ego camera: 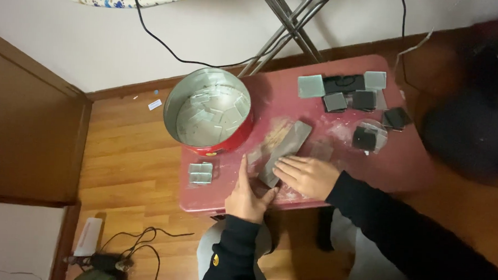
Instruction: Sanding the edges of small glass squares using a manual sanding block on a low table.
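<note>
Both hands flat, pressing grey slab.

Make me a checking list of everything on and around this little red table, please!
Surface: small red table, dusty white patches near the middle.
Job's things: long grey slab lying flat; left hand steadies its near end, right hand presses flat on it.
Clutter: round red tin holding glass pieces; small glass squares beside it; dark and clear square tiles at the far side.
Hands: both bare, dark sleeves.
Cables: black cable along the wall; more cable on the floor.
Surroundings: wooden floor, ironing board legs, white wall.
</note>
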